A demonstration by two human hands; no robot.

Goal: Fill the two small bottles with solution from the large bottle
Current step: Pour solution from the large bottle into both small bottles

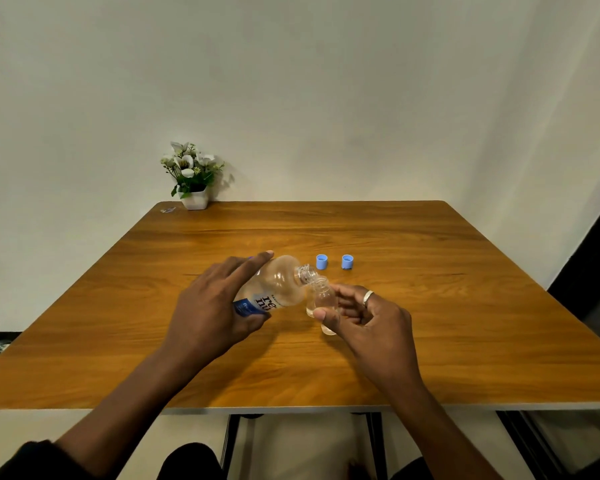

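The left hand [215, 306] is gripping the tilted large bottle [274, 289], its mouth touching the small bottle [323, 299] that the right hand [368, 317] is pinching at 3 o'clock (two blue caps [321, 262] lying beyond on the tabletop [430, 306]).

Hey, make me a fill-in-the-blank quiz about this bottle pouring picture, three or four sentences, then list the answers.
1. The left hand tilts the large bottle so that its neck meets the mouth of a small ____.
2. The right hand wears a ____ on one finger.
3. Two loose caps of ____ colour stand on the wooden table.
4. In the far left corner stands a white pot of ____.

Missing words: bottle; ring; blue; flowers
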